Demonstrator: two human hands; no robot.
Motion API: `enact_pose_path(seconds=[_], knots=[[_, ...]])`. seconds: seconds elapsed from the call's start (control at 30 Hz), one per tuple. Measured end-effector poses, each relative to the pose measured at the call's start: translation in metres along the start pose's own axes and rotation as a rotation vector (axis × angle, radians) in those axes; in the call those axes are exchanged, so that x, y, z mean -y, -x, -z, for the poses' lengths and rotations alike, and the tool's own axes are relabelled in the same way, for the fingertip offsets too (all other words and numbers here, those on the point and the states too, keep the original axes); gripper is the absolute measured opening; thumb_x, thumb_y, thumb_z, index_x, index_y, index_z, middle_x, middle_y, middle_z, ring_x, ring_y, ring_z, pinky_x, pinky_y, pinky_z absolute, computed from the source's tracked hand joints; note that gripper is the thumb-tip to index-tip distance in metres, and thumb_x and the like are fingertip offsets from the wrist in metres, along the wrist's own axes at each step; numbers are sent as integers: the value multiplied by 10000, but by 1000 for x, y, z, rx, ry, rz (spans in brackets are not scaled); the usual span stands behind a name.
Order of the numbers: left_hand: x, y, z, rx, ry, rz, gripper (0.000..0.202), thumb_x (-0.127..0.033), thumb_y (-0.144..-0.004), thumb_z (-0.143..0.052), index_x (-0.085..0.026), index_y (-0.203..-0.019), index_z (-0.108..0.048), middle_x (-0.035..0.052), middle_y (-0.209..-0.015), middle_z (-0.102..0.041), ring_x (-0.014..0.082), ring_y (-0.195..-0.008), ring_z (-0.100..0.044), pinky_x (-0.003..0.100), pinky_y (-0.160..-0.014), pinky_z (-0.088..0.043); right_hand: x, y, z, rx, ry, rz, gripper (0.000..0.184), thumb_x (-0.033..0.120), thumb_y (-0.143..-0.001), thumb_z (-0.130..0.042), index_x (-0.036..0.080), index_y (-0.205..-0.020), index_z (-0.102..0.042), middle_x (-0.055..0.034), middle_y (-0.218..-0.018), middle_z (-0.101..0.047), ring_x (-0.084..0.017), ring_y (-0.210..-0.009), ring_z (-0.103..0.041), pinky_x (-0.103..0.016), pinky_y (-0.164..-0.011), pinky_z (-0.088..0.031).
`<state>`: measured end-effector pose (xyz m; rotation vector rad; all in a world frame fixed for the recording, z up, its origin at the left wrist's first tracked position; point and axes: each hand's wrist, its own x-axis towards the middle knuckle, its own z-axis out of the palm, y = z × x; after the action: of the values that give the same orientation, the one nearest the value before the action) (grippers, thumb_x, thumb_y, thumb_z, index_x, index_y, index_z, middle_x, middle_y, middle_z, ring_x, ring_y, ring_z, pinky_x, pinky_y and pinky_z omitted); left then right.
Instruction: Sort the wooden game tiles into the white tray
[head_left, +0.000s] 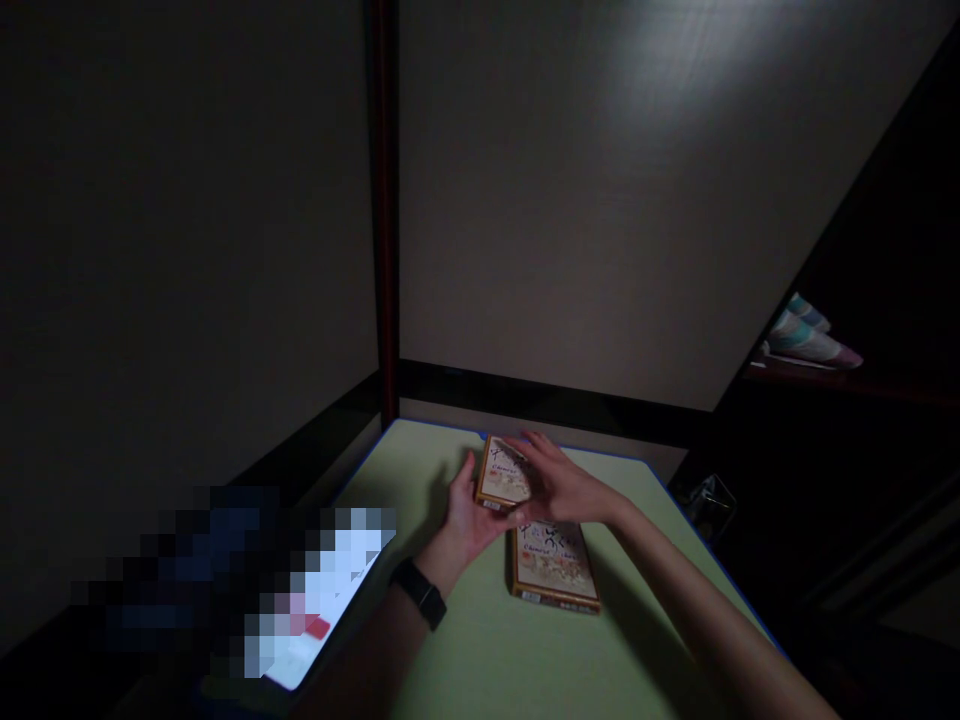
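A Chinese chess box (498, 482), cream on top with brown edges, is between my two hands toward the far side of the table. My left hand (466, 522) grips its near left side, thumb raised along the edge, with a black watch on the wrist. Across its top and right side lies my right hand (564, 484), fingers curved over it and hiding much of the print. Closer to me, a second, matching Chinese chess box (556, 562) lies flat on the table below my right hand, its far end partly covered.
The pale green table (450, 660) has a blue rim and stands in a corner between two walls. At left is a lit screen (292, 662), partly pixelated. A wire basket (714, 505) is beyond the right edge; striped cloth items (806, 335) rest on a dark shelf.
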<state>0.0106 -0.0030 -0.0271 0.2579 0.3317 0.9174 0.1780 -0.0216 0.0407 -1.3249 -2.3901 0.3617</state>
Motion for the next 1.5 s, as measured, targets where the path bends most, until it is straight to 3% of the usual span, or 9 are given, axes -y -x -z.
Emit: enact_pose_path(seconds=[0.17, 0.3, 0.47, 0.67, 0.87, 1.07, 1.27, 1.4, 1.5], knots=[[-3, -1, 4, 53, 47, 31, 683, -635, -884, -435, -77, -1247, -584, 202, -1143, -677, 377, -1118, -598, 544, -940, -455, 12, -13, 2, 15, 17, 77, 1031, 432, -598, -841, 240, -1482, -348, -157, -1349, -486, -345, -1199, -486, -519, -1004, -388], [-4, -1, 8, 134, 133, 102, 772, -701, -840, -439, -95, -1306, -538, 217, -1217, -640, 436, -1183, -536, 666, -984, -346, 10, -16, 7, -44, -59, 115, 993, 409, -616, -842, 274, -1473, -359, -131, -1370, -478, -336, -1214, -476, -532, -1026, -369], [-4, 1, 10, 197, 138, 70, 677, -595, -891, -437, -97, -1347, -496, 224, -1241, -625, 426, -1189, -528, 690, -994, -311, 6, -18, 30, -23, -311, 121, 932, 424, -667, -821, 247, -1461, -366, -122, -1442, -428, -319, -1289, -436, -511, -1087, -349], [-8, -1, 12, 165, 179, 87, 672, -569, -902, -400, -126, -1405, -431, 219, -1276, -602, 408, -1225, -514, 644, -1008, -332, -39, 1, 62, -34, -563, -79, 965, 349, -678, -808, 250, -1490, -297, -107, -1435, -453, -292, -1276, -468, -470, -1091, -378], [-16, -5, 19, 95, 208, 32, 667, -508, -907, -398, -159, -1473, -336, 220, -1297, -589, 408, -1227, -518, 639, -1000, -340, -116, 30, 13, -34, -366, -276, 994, 397, -568, -830, 173, -1438, -406, -150, -1355, -498, -345, -1233, -494, -536, -1091, -339], [-21, -4, 16, 84, 184, 8, 626, -463, -927, -386, -145, -1465, -352, 220, -1263, -615, 402, -1211, -535, 630, -985, -367, -137, 32, -14, 81, -261, -260, 1002, 510, -475, -851, 176, -1360, -520, -169, -1435, -430, -363, -1325, -414, -528, -1112, -306], [-21, -6, 20, 51, 180, -10, 619, -503, -929, -369, -148, -1435, -395, 218, -1246, -620, 402, -1212, -534, 629, -983, -368, -118, 16, 12, 144, -306, -301, 784, 608, -620, -744, 151, -1246, -622, -151, -1295, -601, -335, -1192, -561, -507, -1054, -394], [-24, -9, 23, 44, 202, -35, 653, -550, -912, -372, -148, -1425, -406, 218, -1256, -611, 404, -1207, -532, 633, -986, -359, -68, -20, 2, -232, -199, -259, 611, 620, -819, -557, 188, -1247, -620, -139, -1304, -608, -318, -1229, -538, -519, -1072, -366], [-29, -9, 22, 0, 202, -78, 624, -538, -910, -383, -159, -1402, -441, 198, -1228, -629, 394, -1179, -548, 643, -982, -353, -22, -52, -21, -260, -113, -170, 607, 630, -894, -448, 225, -1331, -564, -129, -1433, -506, -329, -1392, -344, -578, -1132, -228]])
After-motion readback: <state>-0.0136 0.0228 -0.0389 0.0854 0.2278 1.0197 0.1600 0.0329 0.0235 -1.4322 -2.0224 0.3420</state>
